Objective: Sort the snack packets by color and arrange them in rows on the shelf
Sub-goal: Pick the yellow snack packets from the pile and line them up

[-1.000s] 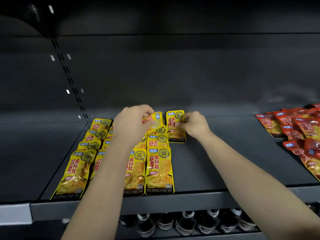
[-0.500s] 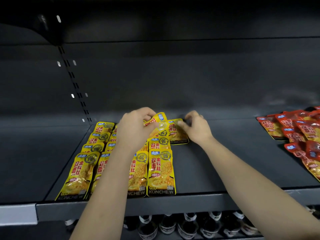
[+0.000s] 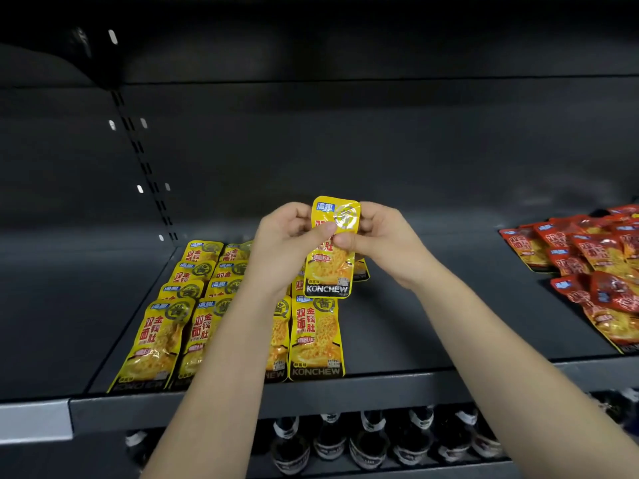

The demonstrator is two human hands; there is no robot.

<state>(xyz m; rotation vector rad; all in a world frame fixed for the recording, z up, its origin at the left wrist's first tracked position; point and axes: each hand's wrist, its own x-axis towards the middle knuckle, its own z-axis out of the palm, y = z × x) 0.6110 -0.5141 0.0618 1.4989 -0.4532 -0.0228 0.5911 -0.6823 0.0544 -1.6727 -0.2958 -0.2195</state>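
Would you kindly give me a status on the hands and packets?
Left hand and right hand both pinch one yellow packet, held above the yellow rows. Red packets piled at right. Nothing in the way.

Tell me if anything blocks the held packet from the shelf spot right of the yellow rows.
Nothing visible does. Left hand and right hand pinch the packet above the rows; the shelf right of them is bare up to the red pile, save one back packet.
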